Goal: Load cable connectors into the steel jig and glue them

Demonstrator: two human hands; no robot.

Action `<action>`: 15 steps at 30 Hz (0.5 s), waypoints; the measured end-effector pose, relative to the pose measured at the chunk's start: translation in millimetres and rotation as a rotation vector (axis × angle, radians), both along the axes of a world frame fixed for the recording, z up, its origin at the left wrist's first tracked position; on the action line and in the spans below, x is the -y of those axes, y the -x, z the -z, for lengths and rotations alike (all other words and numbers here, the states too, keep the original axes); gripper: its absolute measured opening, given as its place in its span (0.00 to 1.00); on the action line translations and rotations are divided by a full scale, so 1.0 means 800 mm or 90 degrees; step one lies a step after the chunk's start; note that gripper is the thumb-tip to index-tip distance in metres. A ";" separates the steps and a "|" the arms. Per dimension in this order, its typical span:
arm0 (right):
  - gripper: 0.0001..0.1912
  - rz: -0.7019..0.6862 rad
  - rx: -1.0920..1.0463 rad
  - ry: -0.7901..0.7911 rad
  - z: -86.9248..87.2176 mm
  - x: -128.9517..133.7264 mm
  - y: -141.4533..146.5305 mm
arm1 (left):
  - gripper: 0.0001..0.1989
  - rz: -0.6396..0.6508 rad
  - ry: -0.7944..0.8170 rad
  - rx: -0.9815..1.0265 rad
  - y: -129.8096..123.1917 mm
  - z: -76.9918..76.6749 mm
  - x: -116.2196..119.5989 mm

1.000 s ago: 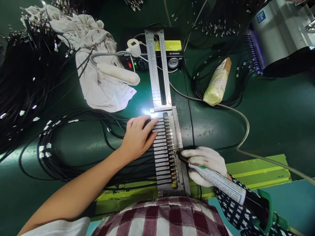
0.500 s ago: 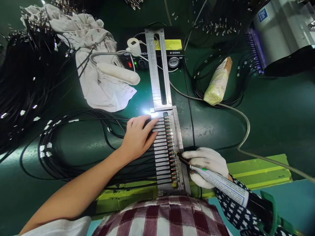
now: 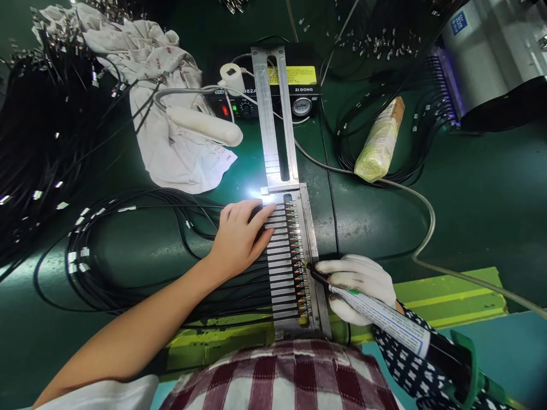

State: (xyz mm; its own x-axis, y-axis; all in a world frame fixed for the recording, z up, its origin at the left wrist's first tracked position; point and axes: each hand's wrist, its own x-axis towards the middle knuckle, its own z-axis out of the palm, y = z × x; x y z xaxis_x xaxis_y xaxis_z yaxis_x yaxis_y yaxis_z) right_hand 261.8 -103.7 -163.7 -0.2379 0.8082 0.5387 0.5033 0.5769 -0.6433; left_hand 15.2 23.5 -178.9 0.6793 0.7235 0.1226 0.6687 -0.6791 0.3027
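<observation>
My bare left hand (image 3: 240,236) lies with fingers apart across the upper left edge of a metal fixture (image 3: 314,228), touching its slotted strip. Black cables (image 3: 239,279) run from the left into the slots, and their stripped ends with metal connectors (image 3: 298,250) form a column along the fixture. In a white glove, my right hand (image 3: 363,285) grips a glue dispensing syringe (image 3: 384,324) with a printed label. Its thin tip meets or hovers just above the connectors around the middle of the column; I cannot tell which. The syringe's rear has a green cap.
A black dispenser box (image 3: 307,94) with a pressure gauge stands behind the fixture. To its left are a white cloth (image 3: 171,154) and a white lamp tube (image 3: 205,126). Cable bundles (image 3: 47,125) lie far left. A wrapped block (image 3: 380,142) and a metal-hooded machine (image 3: 491,62) are right.
Both hands stay nearly in place. The syringe tip has shifted very slightly up along the connector column.
</observation>
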 end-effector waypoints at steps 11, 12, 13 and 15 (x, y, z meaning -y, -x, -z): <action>0.07 -0.004 0.000 0.003 0.000 -0.001 -0.001 | 0.21 0.000 -0.001 0.001 0.000 0.001 0.000; 0.07 0.001 0.000 -0.001 -0.001 0.000 -0.001 | 0.21 0.001 -0.004 0.002 0.000 0.001 0.000; 0.07 0.006 0.002 -0.005 -0.002 0.002 -0.001 | 0.21 0.002 -0.007 0.001 0.000 0.001 0.000; 0.07 0.011 0.004 -0.009 -0.004 0.006 -0.001 | 0.21 0.003 -0.008 0.000 0.000 0.001 0.000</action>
